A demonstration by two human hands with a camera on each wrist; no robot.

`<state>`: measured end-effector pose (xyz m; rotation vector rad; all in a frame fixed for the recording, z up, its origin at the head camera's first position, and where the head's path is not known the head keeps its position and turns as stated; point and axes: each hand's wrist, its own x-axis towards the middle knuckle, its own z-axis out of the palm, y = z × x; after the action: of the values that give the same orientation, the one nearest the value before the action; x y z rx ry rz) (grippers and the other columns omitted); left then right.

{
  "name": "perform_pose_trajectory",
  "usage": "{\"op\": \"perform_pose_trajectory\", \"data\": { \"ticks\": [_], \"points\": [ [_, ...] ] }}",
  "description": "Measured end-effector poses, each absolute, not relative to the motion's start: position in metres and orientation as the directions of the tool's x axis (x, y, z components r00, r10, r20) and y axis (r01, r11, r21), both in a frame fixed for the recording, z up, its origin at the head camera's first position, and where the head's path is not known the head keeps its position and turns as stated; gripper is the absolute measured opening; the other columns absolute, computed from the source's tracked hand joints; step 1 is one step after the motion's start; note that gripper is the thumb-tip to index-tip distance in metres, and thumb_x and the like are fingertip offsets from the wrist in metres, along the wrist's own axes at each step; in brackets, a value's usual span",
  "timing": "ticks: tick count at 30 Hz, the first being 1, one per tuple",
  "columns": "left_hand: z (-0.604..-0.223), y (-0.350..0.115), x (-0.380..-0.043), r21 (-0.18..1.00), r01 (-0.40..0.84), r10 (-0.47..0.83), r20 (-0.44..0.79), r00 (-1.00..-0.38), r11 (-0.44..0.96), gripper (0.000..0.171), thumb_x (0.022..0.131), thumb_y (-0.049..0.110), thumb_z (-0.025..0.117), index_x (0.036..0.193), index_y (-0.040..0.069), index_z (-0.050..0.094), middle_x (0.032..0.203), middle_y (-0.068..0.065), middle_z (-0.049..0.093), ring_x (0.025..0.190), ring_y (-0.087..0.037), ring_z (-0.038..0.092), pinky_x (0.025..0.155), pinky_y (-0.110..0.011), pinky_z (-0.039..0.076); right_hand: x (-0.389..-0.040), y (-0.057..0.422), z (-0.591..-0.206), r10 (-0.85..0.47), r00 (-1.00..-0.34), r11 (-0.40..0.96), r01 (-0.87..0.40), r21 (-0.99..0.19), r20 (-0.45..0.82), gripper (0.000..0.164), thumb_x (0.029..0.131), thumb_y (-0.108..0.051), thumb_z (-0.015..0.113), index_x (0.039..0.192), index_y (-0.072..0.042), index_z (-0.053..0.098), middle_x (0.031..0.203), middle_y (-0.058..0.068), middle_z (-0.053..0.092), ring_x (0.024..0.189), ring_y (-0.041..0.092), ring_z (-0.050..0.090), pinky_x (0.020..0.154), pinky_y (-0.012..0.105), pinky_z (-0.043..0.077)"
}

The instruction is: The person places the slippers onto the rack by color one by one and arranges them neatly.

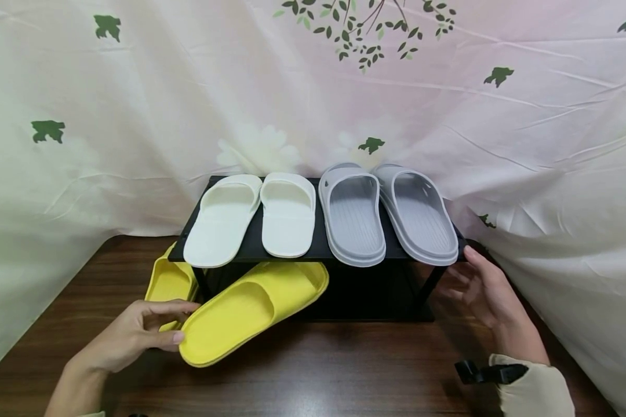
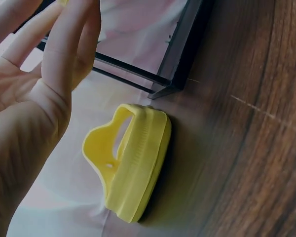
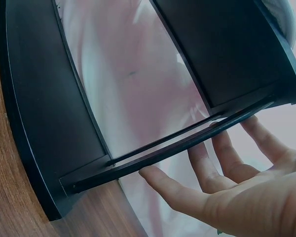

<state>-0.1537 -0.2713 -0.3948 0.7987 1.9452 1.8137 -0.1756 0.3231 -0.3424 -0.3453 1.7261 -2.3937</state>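
Note:
My left hand (image 1: 127, 333) pinches the heel end of a yellow slipper (image 1: 235, 313), thumb on the near side. The slipper lies slantwise, its toe under the upper shelf of a black two-tier shoe rack (image 1: 292, 252). A second yellow slipper (image 1: 169, 281) is on the table left of the rack, partly behind my left fingers; the left wrist view shows this slipper (image 2: 138, 163) too. At the rack's right end, my right hand (image 1: 492, 292) touches the frame. In the right wrist view its spread fingers (image 3: 172, 190) meet the side bar (image 3: 153, 157), with the thumb by the upper shelf.
On the upper shelf stand a pair of white slippers, the left one (image 1: 221, 223) and the right one (image 1: 288, 217), beside two grey slippers, one (image 1: 355, 217) and another (image 1: 425, 217). Patterned cloth (image 1: 151, 116) hangs behind. Brown wooden table (image 1: 344, 370) lies in front.

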Motion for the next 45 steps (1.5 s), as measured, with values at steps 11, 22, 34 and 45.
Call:
{"op": "perform_pose_trajectory", "data": {
  "ticks": [11, 22, 34, 45],
  "points": [
    [-0.394, -0.265, -0.156, 0.997, -0.065, 0.554, -0.076, -0.829, 0.038, 0.040, 0.091, -0.001, 0.054, 0.130, 0.001, 0.048, 0.114, -0.006, 0.064, 0.100, -0.018, 0.064, 0.079, -0.044, 0.057, -0.175, 0.323, -0.342, -0.266, -0.960, -0.315, 0.003, -0.949, 0.085, 0.034, 0.104, -0.026, 0.027, 0.110, -0.021, 0.061, 0.106, -0.007, 0.067, 0.104, 0.012, 0.060, 0.082, 0.044, 0.053],
    [-0.400, -0.252, -0.158, 0.984, -0.172, 0.423, -0.171, -0.890, 0.035, 0.044, 0.088, 0.004, 0.061, 0.129, 0.001, 0.045, 0.111, -0.004, 0.063, 0.095, -0.014, 0.065, 0.081, -0.036, 0.057, -0.175, 0.323, -0.343, -0.250, -0.965, -0.312, 0.002, -0.950, 0.080, 0.035, 0.104, -0.026, 0.028, 0.109, -0.021, 0.063, 0.105, -0.007, 0.068, 0.102, 0.012, 0.061, 0.081, 0.044, 0.053],
    [-0.408, -0.234, -0.158, 0.976, -0.218, 0.229, -0.216, -0.949, 0.019, 0.064, 0.086, 0.008, 0.066, 0.136, -0.009, 0.030, 0.120, -0.010, 0.050, 0.095, -0.018, 0.063, 0.079, -0.036, 0.058, -0.176, 0.324, -0.343, -0.260, -0.961, -0.326, -0.002, -0.945, 0.091, 0.036, 0.104, -0.025, 0.028, 0.109, -0.021, 0.063, 0.106, -0.006, 0.068, 0.103, 0.013, 0.061, 0.082, 0.044, 0.053],
    [-0.411, -0.217, -0.160, 0.963, -0.264, 0.114, -0.256, -0.960, -0.058, 0.069, 0.087, 0.005, 0.064, 0.139, -0.008, 0.022, 0.124, -0.015, 0.040, 0.094, -0.014, 0.060, 0.083, -0.034, 0.056, -0.176, 0.323, -0.343, -0.281, -0.955, -0.327, -0.002, -0.945, 0.099, 0.037, 0.104, -0.024, 0.026, 0.110, -0.020, 0.062, 0.106, -0.006, 0.068, 0.102, 0.012, 0.061, 0.082, 0.044, 0.053]
  ]
}}
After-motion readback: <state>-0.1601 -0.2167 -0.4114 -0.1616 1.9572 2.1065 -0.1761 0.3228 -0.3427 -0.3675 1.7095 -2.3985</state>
